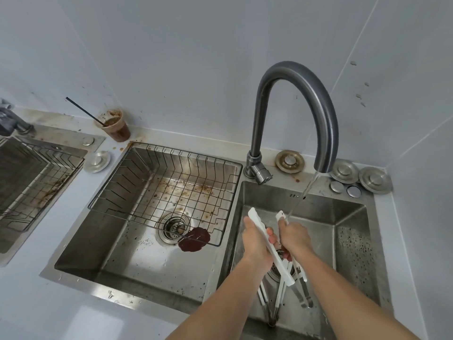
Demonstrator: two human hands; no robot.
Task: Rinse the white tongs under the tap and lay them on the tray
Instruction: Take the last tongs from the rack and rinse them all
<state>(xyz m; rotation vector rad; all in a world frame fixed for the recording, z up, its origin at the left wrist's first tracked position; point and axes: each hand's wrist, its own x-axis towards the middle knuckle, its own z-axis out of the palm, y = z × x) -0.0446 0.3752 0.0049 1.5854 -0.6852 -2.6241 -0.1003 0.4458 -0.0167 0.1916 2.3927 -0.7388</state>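
Observation:
The white tongs are spread open over the right sink basin. My left hand grips one arm of them. My right hand grips the other arm, whose tip pokes up beside the water stream. The water runs from the grey curved tap and lands by my right hand. Other tongs with white and metal parts lie in the basin under my hands. A wire tray rests across the left basin.
A brown blob lies by the left basin's drain. A dirty plastic cup with a black straw stands on the counter behind. Metal lids sit at the back right. Another sink with a wire rack is at far left.

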